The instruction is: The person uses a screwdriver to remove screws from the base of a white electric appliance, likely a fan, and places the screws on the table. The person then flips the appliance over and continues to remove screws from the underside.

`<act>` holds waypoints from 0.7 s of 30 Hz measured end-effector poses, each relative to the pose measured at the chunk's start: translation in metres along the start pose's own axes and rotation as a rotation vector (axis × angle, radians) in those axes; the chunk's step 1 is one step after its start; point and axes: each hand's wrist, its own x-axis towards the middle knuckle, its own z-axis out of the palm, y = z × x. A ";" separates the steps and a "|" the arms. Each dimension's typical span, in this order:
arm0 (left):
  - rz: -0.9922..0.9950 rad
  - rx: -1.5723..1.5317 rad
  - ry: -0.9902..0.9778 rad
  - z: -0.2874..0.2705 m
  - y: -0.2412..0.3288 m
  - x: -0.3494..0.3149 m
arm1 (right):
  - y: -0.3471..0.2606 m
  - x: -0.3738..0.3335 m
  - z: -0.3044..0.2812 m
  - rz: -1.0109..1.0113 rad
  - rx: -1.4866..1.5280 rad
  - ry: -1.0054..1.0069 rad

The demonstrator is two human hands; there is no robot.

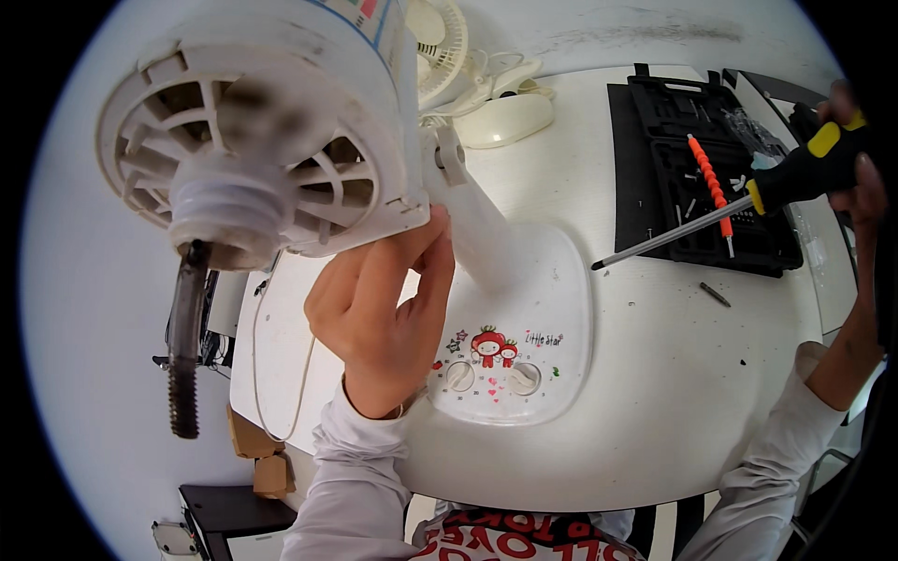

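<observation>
Close to me at the upper left looms the white motor housing (393, 178) of an electric fan, with a vented front and a bent, threaded metal shaft (185, 346) hanging down. My left hand (383, 299) is closed with its fingertips pinched at the housing's lower corner, beside the fan's neck; whether a small part sits between them is hidden. The white fan base (552, 309), with two knobs and cartoon strawberries, stands on the table. At the right my right hand (865, 187) grips a long screwdriver (687, 229) by its black-and-yellow handle, its tip pointing left, apart from the fan.
An open black tool case (683, 159) lies at the far right on the white table (645, 374), with an orange flexible bit extension (711, 182) across it. A loose driver bit (715, 294) is nearby. Behind the base sit a cream fan grille (444, 47) and a cream plastic shell (505, 120).
</observation>
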 end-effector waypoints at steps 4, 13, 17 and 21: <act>0.074 -0.039 0.030 0.001 0.002 -0.002 | 0.010 -0.011 -0.012 0.167 -0.461 0.153; 0.219 -0.088 -0.177 -0.035 0.006 -0.027 | -0.005 -0.010 0.008 -0.017 -0.237 0.047; -0.353 -0.245 -0.238 -0.037 -0.055 -0.059 | -0.010 -0.011 0.012 0.032 -0.293 0.019; -0.894 -0.279 -0.355 -0.045 -0.143 -0.119 | -0.009 -0.010 0.018 0.056 -0.263 -0.021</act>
